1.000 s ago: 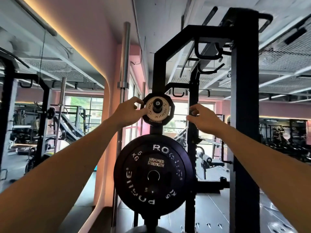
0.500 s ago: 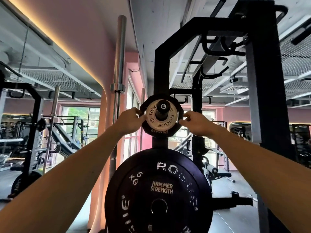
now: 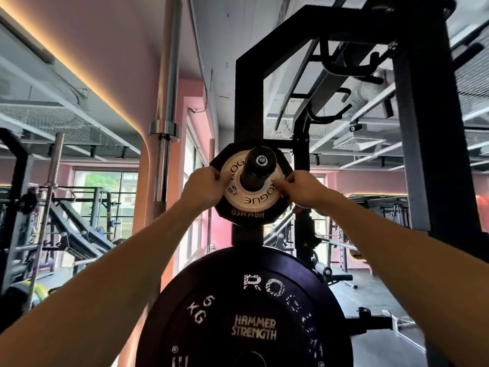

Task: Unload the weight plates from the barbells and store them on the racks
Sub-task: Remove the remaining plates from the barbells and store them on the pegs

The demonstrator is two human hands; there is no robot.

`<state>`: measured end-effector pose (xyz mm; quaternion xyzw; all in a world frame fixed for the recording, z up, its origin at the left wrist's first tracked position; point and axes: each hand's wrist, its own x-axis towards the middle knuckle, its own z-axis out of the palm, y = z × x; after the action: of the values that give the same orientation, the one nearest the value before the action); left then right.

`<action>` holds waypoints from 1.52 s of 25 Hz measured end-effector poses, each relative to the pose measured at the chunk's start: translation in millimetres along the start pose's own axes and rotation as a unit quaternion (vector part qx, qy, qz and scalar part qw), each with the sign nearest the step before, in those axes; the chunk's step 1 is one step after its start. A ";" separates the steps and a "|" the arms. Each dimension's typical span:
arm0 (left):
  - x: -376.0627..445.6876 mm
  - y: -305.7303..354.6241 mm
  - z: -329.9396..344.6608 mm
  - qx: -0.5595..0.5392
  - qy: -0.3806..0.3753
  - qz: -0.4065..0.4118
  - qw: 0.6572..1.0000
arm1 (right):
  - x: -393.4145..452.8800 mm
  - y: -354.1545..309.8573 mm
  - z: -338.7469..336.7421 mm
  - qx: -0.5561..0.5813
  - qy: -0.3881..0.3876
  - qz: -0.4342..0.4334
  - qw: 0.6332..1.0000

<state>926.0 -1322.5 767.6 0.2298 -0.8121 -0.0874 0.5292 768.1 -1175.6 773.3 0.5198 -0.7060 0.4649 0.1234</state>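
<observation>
Both forearms are bare to the frame edge, with no sleeves, gloves, watch or rings visible.

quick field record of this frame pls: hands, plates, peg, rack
left hand: grips left edge of the white Rogue 0.5 kg plate
right hand: pinches the plate's right edge
upper peg: passes through the white plate; black Hammer plate behind it
lower plate: black 5 kg plate, stored below
rack upright: black, carries both pegs
</observation>
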 end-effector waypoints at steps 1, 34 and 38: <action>0.0 0.7 -3.1 -0.048 -0.018 -0.020 0.998 | -1.4 -0.8 -1.3 0.019 -0.014 0.008 1.000; -261.7 331.8 -51.7 -0.116 -0.011 -0.177 0.977 | -267.0 69.5 -259.4 0.218 -0.206 -0.029 0.953; -312.2 395.4 -36.2 -0.150 -0.010 -0.181 0.972 | -323.0 92.2 -318.4 0.221 -0.220 -0.014 0.950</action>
<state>952.0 -825.8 679.5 0.2895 -0.7397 -0.3049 0.5254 730.1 -723.2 683.4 0.6334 -0.5879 0.4815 -0.1462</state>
